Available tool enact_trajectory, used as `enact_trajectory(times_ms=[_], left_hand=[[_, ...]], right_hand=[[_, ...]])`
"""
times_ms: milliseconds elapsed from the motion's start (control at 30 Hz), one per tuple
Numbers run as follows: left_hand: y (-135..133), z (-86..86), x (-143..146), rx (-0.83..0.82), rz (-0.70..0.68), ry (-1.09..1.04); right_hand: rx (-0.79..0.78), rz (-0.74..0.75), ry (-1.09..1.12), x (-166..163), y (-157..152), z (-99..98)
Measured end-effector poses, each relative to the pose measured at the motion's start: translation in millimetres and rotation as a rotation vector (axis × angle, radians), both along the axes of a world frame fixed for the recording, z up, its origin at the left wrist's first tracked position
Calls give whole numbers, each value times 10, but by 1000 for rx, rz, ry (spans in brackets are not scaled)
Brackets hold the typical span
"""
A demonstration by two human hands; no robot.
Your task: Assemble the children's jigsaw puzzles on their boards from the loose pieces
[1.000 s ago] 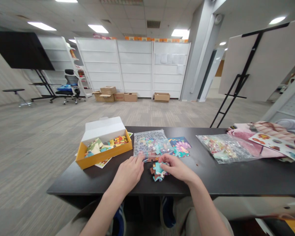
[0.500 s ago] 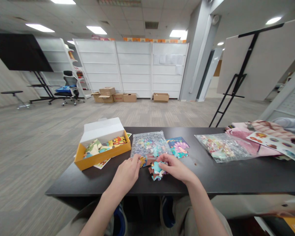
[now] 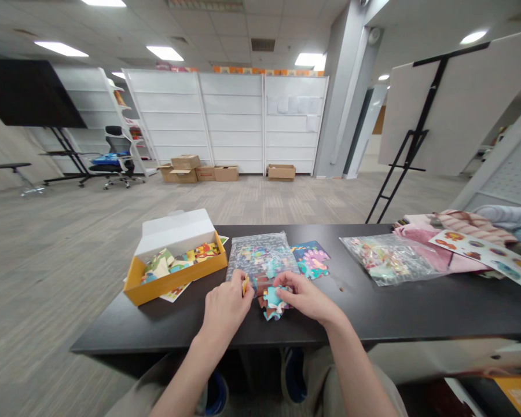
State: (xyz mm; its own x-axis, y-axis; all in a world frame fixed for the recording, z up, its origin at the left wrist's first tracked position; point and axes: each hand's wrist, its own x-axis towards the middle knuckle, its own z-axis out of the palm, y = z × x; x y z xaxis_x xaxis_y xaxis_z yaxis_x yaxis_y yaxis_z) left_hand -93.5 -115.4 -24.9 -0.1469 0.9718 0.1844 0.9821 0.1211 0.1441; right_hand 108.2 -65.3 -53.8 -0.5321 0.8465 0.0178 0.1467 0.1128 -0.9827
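My left hand (image 3: 226, 306) pinches a small orange-edged puzzle piece (image 3: 245, 285) just above the black table (image 3: 399, 315). My right hand (image 3: 304, 296) rests curled over a little heap of loose puzzle pieces (image 3: 271, 304), its fingertips on a teal one. Both hands sit at the near edge of a clear plastic bag of puzzle pieces (image 3: 260, 258). Behind the bag lies a colourful picture card (image 3: 311, 259).
An open yellow box (image 3: 173, 277) with a white lid holds more pieces at the left. A second clear bag (image 3: 386, 258), pink cloth (image 3: 443, 249) and a sticker sheet (image 3: 481, 250) lie at the right. An easel and cardboard boxes stand on the floor beyond.
My left hand has lifted a small piece from beside the bag and turned it upright in a pinch. My right hand has stayed on the heap. The view shifted slightly.
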Motion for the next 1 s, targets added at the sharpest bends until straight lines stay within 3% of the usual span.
enact_trajectory(times_ms=[100, 267, 367, 467, 600, 767, 867, 1000], left_hand=[[-1, -16, -34, 68, -28, -59], [-68, -77, -191, 294, -415, -96], [-112, -123, -226, 392, -549, -41], [-121, -161, -190, 484, -655, -90], [-74, -176, -65, 562, -646, -250], [-35, -123, 149, 573, -572, -503], [-47, -77, 265, 505, -619, -658], [-18, -72, 348, 312, -579, -1125]], right_hand=[[-41, 4, 32, 4, -18, 52], [-170, 19, 253, 78, -114, 266], [-263, -54, 416, 105, -137, 339], [-240, -166, 428, 35, -102, 299], [-165, -259, 335, -147, -53, 176], [-261, -348, 461, -225, -69, 153], [-221, -406, 515, -169, -53, 178], [-72, -499, 478, -89, -2, 186]])
